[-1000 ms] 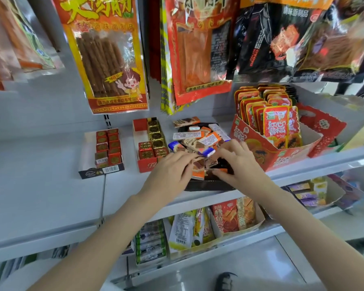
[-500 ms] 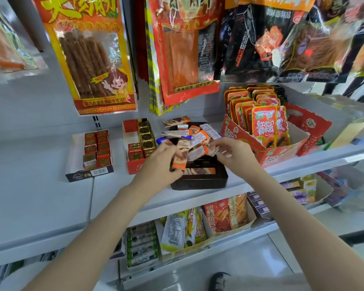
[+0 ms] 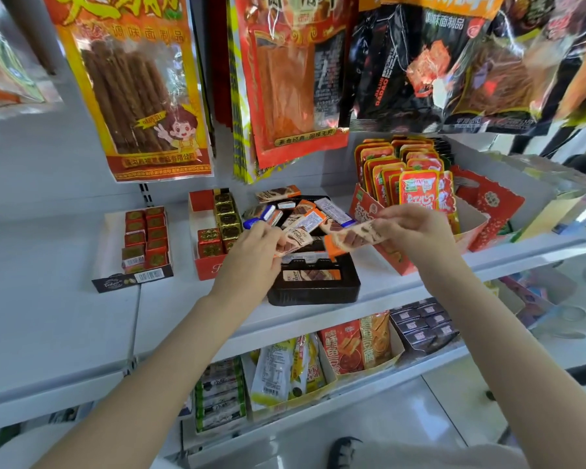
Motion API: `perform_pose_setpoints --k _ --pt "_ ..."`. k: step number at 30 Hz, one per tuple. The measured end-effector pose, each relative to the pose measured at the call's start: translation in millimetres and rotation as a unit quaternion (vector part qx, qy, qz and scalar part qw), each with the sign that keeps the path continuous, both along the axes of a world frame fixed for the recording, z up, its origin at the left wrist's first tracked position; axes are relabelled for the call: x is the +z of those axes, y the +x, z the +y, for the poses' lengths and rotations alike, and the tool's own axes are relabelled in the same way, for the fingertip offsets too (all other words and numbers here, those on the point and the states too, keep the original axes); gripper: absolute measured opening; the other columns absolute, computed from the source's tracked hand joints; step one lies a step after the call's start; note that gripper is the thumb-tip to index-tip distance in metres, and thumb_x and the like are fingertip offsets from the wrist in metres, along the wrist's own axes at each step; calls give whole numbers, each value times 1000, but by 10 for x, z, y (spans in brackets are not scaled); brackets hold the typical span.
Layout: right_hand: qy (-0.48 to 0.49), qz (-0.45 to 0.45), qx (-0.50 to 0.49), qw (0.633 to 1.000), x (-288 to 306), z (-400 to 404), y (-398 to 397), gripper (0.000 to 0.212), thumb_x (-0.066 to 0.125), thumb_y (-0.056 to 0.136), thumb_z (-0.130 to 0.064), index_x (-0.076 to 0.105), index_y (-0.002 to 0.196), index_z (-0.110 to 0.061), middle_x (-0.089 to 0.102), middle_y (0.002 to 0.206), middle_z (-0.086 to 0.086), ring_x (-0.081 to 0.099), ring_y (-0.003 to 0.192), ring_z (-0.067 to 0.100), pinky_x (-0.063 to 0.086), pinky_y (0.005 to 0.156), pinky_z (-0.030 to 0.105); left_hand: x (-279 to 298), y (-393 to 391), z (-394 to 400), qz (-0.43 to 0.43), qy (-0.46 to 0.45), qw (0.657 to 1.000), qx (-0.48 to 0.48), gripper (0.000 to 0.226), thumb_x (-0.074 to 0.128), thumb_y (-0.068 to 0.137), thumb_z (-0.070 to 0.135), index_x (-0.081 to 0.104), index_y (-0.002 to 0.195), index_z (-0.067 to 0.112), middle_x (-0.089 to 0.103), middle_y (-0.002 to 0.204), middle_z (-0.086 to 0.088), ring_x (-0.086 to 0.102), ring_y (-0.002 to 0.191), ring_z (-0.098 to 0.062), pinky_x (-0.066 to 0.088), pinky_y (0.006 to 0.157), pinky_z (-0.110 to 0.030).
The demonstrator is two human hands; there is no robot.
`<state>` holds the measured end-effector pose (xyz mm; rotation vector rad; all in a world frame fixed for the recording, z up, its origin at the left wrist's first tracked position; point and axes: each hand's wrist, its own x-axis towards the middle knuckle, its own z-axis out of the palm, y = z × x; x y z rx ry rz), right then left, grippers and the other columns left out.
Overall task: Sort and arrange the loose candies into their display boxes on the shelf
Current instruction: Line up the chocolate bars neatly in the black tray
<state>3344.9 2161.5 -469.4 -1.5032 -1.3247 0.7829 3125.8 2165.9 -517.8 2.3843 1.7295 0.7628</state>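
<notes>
Sitting at the far left of the white shelf (image 3: 65, 299), a flat white display box (image 3: 109, 252) with a dark front edge holds two short rows of small red foil-wrapped candies (image 3: 146, 236). Just to its right stands a red display box (image 3: 208, 262) with a column of gold-wrapped squares (image 3: 227, 214) and a few red ones in front. The left hand (image 3: 251, 262) hovers over the near edge of that red box, fingers curled and pinching a white-and-orange chocolate bar (image 3: 293, 240) by its near end. Beneath and behind the bar lies the black tray (image 3: 315, 289), with one matching bar laid flat in its front slot and a loose jumble of orange, white and blue wrapped bars (image 3: 305, 214) heaped at its back. The right hand (image 3: 416, 231) is raised above the tray's right side, thumb and fingertips gripping a second white-and-orange bar (image 3: 356, 236), which stretches leftward toward the first; the two bars' ends come close but whether they touch cannot be told. Behind the right hand sits a red carton (image 3: 471, 231) packed with upright red-and-orange sachets (image 3: 420, 191). Large snack bags (image 3: 285, 79) hang above the shelf.
</notes>
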Motion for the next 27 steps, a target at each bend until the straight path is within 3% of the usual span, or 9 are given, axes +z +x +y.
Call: perform_pose_setpoints --k 2,8,12,15,17,21,24,27 --pt "-53 -1 44 998 -80 -14 -67 6 64 83 -6 62 88 -5 65 71 5 57 60 13 46 44 12 -6 -30 0 7 3 1000 -8 25 53 88 11 54 113 14 47 121 -2 46 114 -18 39 90 -25" --pt "-58 59 47 995 -77 67 -100 13 63 83 -5 59 94 -11 63 81 9 65 78 15 56 66 31 47 -12 -73 23 63 997 -28 19 55 86 9 66 101 13 56 106 -4 49 102 -23 36 90 -36" --pt "-53 63 55 995 -57 78 -62 20 63 82 -3 60 102 -8 65 89 11 65 82 16 57 61 19 -26 70 -176 102 35 990 -88 36 34 90 25 69 98 21 67 100 9 54 100 -15 34 90 -32" --pt "-33 93 48 994 -48 94 -33 20 64 83 -8 60 102 -11 67 92 10 66 85 17 54 71 21 -124 40 -206 138 38 986 -92 43 30 84 32 73 85 25 71 85 14 61 89 -12 46 82 -35" --pt "-22 94 60 994 -71 103 -38 15 59 86 -7 58 101 -11 66 88 7 65 86 18 53 72 22 -148 26 -207 143 41 984 -93 45 29 85 37 73 88 25 70 89 15 59 93 -13 45 84 -37" --pt "12 26 112 993 -93 130 -98 13 54 89 -3 53 94 -15 59 84 1 65 83 18 56 68 22 -126 34 -182 181 -32 977 -113 72 9 78 58 57 122 27 56 122 12 36 120 -14 22 101 -37" --pt "54 -90 170 980 -65 143 -154 11 54 89 -5 55 93 -15 60 89 -2 63 82 10 53 70 21 -116 -3 -170 140 -29 983 -115 45 34 88 51 54 124 32 54 123 17 29 119 -9 11 102 -30" --pt "65 -182 244 950 -72 172 -280 13 54 89 -5 61 93 -14 61 92 -3 59 82 11 49 75 25 -46 -60 -191 64 -23 991 -116 32 48 90 38 58 119 30 56 120 17 33 118 -7 14 100 -27"
